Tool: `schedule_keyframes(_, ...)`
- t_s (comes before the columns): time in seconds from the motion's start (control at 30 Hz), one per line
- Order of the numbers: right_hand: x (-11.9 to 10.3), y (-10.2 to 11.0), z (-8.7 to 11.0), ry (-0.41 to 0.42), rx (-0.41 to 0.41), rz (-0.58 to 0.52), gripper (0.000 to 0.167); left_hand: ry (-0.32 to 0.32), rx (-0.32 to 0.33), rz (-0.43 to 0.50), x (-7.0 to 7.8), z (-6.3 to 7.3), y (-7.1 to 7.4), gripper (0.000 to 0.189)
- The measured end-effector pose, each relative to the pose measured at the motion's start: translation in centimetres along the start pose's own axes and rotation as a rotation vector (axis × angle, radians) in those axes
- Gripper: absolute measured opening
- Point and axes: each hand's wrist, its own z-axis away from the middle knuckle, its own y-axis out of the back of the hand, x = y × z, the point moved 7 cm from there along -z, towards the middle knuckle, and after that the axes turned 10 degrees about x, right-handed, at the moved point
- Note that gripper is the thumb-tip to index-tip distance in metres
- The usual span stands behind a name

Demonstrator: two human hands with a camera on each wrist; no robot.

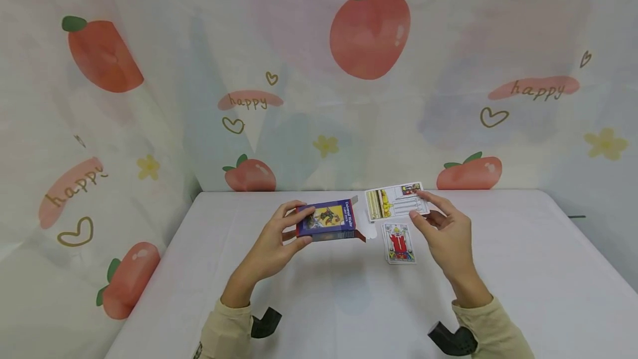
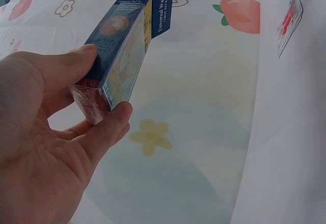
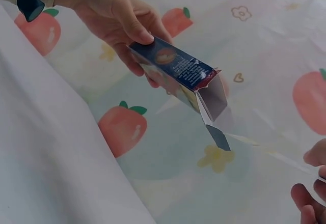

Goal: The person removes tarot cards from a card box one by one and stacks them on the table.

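Observation:
My left hand (image 1: 271,245) grips the back end of a blue tarot card box (image 1: 326,219), thumb on one side and fingers on the other. The box's flap end points right and stands open; the right wrist view shows a hollow inside past the flap (image 3: 218,137). My right hand (image 1: 451,240) pinches a white-bordered tarot card (image 1: 396,202) by its right end, just right of the box mouth. That card appears edge-on in the right wrist view; whether it is single cannot be told. Below it, a small stack of tarot cards (image 1: 400,244) lies face up on the table.
A white cloth covers the table (image 1: 329,303). Behind and to the left hangs a backdrop (image 1: 309,126) printed with fruit, hearts and flowers. Clear plastic wrap (image 2: 90,104) clings to the box's back end. Dark wrist devices (image 1: 452,339) stick out by both sleeves.

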Motion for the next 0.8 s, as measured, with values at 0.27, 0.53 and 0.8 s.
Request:
schedule_keyframes(0.27, 0.6, 0.3, -0.2, -0.071, 0.03, -0.026, 0.042, -0.013, 0.004, 0.004, 0.0, 0.0, 0.2, 0.054)
schedule_keyframes(0.53, 1.1, 0.6, -0.5, -0.116, 0.071, -0.072, 0.044, 0.001, -0.005, 0.001, 0.2, 0.0, 0.2, 0.054)
schedule_keyframes(0.8, 1.5, 0.5, -0.6, -0.115, 0.061, -0.105, 0.04, 0.019, 0.004, -0.012, 0.3, 0.1, 0.2, 0.054)
